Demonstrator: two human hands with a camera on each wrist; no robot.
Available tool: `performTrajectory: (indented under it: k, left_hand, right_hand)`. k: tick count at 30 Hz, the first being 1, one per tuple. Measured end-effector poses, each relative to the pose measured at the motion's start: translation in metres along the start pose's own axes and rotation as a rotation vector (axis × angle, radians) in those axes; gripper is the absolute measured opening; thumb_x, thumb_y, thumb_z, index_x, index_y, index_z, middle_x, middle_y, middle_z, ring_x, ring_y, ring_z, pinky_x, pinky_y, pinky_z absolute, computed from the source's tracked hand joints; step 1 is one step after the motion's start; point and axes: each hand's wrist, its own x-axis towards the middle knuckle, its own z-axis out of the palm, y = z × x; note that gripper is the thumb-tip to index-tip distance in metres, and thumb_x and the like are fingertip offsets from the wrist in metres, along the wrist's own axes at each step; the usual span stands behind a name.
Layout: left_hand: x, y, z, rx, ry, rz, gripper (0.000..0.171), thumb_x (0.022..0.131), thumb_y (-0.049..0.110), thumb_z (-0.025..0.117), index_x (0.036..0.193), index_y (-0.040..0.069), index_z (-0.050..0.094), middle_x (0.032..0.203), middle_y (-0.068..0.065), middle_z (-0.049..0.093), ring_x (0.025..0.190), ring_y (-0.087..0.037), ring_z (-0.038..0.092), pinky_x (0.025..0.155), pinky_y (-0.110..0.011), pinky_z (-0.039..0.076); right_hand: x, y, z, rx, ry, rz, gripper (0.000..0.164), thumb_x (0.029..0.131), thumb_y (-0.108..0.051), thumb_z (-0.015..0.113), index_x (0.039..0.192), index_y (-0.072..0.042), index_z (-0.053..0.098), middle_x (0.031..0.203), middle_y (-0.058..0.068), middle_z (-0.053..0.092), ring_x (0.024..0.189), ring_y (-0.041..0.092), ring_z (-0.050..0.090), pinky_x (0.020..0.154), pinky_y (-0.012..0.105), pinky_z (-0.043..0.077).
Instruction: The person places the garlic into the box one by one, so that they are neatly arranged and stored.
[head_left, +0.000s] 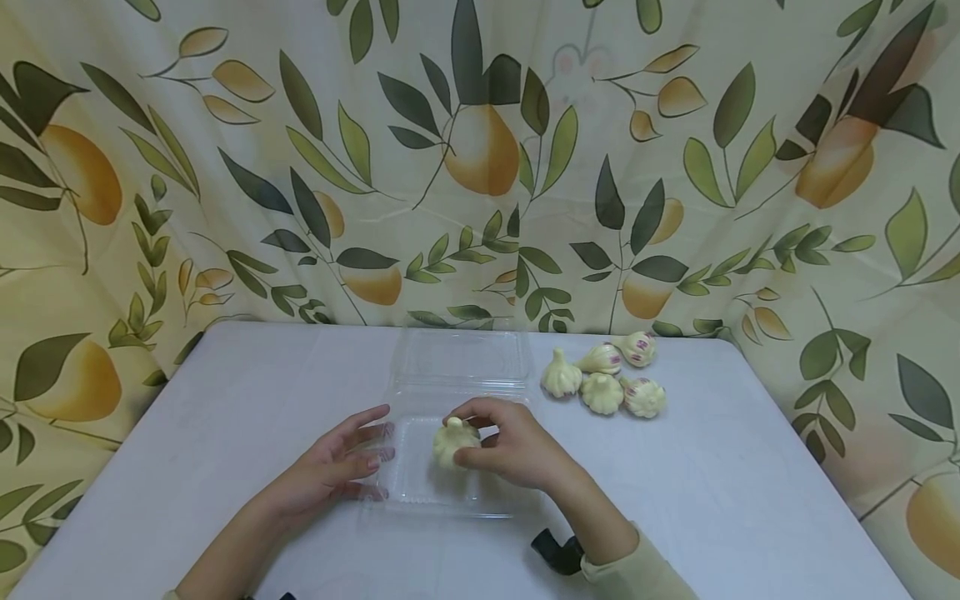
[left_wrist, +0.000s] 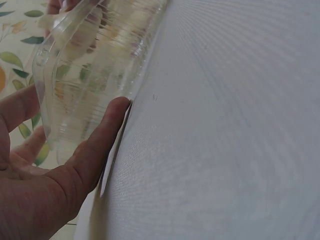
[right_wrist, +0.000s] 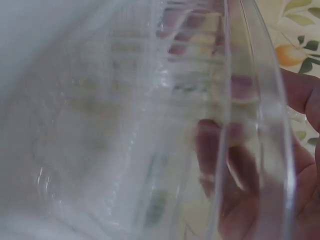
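Right hand [head_left: 513, 442] pinching a knobbly, creamy garlic [head_left: 452, 443] over a clear, ribbed plastic box [head_left: 416, 482], mid-frame; left hand [head_left: 330, 468] at its side, fingers loosely spread.

Cream garlic [head_left: 452, 443], some purple-streaked, clear container [head_left: 415, 458], white table [head_left: 712, 467], cream curtain [head_left: 540, 33], printed green leaves [head_left: 302, 94], orange fruit [head_left: 483, 154]

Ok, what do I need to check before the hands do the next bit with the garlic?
1. Clear plastic clamshell container, lid folded back: ok.
2. Right hand holding one garlic bulb: ok.
3. Left hand at the container's left side: ok.
4. That bulb resting on the container's bottom: cannot tell.
5. Five other garlic bulbs on the table, right of the container: ok.
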Motion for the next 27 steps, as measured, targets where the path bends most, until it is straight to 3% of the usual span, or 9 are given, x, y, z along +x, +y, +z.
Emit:
performTrajectory:
  k: [6,27]
  left_hand:
    - [0.000,0.000,0.000,0.002,-0.002,0.008,0.072,0.099,0.006,0.058,0.159,0.018,0.021,0.162,-0.018,0.020,0.141,-0.037,0.038,0.092,-0.050,0.054]
    - [0.000,0.002,0.001,0.013,0.007,-0.002,0.070,0.100,0.007,0.058,0.159,0.020,0.022,0.162,-0.016,0.020,0.141,-0.035,0.039,0.093,-0.049,0.054]
  right_hand:
    - [0.001,0.000,0.006,0.004,-0.007,-0.017,0.032,0.080,-0.013,0.080,0.111,-0.016,0.072,0.114,0.001,0.067,0.111,0.025,0.063,0.085,0.035,0.057]
    - [0.008,-0.004,0.020,-0.043,-0.030,-0.029,0.031,0.080,-0.017,0.080,0.110,-0.019,0.072,0.115,-0.003,0.068,0.111,0.023,0.063,0.082,0.029,0.056]
